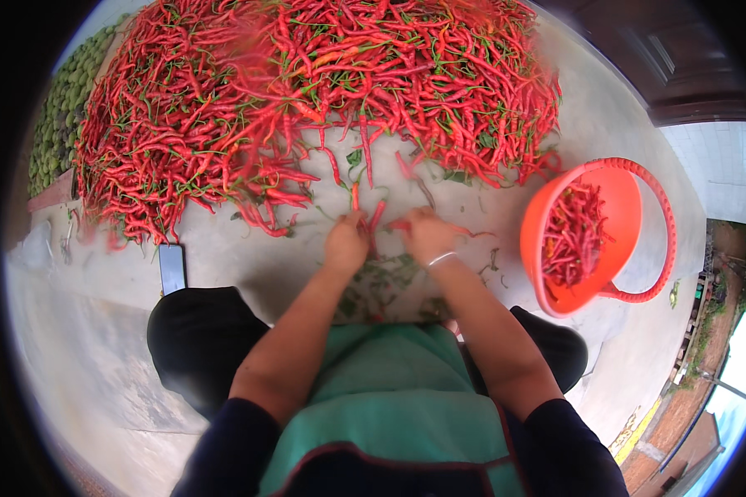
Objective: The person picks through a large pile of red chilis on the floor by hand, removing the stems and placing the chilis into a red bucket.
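A large heap of red chili peppers [406, 74] with green stems spreads across the floor in front of me. My left hand [347, 245] is closed, and an orange-red chili pepper [355, 197] sticks up from its fingers. Just to the right, my right hand [429, 238] is closed too; red pepper ends show on both sides of it, one a thin chili pepper [472, 233]. The hands are slightly blurred, so the exact number of peppers in each is unclear. A few loose peppers lie between the hands and the heap.
On the right, a red basket [626, 215] with a looped handle tilts toward the heap, holding red chilies. A phone [172, 269] lies by my left knee. Leaf and stem scraps [385, 286] litter the floor below my hands. Green produce [62, 108] is piled at far left.
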Motion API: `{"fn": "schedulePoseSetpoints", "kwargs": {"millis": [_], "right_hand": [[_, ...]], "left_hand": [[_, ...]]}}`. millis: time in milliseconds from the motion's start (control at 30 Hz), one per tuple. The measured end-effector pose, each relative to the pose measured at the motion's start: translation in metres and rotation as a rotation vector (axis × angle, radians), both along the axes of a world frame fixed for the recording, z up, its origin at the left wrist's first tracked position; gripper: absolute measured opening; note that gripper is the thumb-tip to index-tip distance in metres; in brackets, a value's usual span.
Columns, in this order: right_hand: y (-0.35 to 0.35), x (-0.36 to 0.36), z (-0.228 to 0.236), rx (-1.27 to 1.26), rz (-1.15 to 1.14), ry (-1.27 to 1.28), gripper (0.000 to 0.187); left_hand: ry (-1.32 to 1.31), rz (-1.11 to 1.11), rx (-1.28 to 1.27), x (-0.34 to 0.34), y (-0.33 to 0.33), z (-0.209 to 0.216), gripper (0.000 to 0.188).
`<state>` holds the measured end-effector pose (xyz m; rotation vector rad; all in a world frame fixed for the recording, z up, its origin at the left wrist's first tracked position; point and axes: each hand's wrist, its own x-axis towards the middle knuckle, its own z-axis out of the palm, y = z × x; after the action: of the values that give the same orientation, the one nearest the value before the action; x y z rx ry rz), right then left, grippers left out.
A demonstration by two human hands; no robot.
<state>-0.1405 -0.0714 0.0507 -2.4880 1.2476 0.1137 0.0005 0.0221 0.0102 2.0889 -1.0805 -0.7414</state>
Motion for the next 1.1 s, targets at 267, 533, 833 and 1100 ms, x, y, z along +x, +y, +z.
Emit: {"fn": "schedulePoseSetpoints", "kwargs": {"millis": [267,533,833,1100], "right_hand": [[-0.007,0.01,-0.019,0.08,-0.102,0.005,0.024],[0.001,0.039,-0.04,0.604,-0.333,-0.176,0.037],[0.005,-0.029,0.055,0.538,-0.182,-0.184,0.029],[0.042,-0.059,0.087,0.042,0.107,-0.07,0.019]], "left_hand": [[0.017,0.04,0.045,0.022,0.007,-0.007,0.017],[0.177,-0.293,-0.056,0.005,0.011,0.015,0.025],[-0.021,-0.351,-0.296,-0.024,0.003,0.091,0.024],[-0.522,-0.576,-0.478,-0.034,0.023,0.137,0.021]]}}
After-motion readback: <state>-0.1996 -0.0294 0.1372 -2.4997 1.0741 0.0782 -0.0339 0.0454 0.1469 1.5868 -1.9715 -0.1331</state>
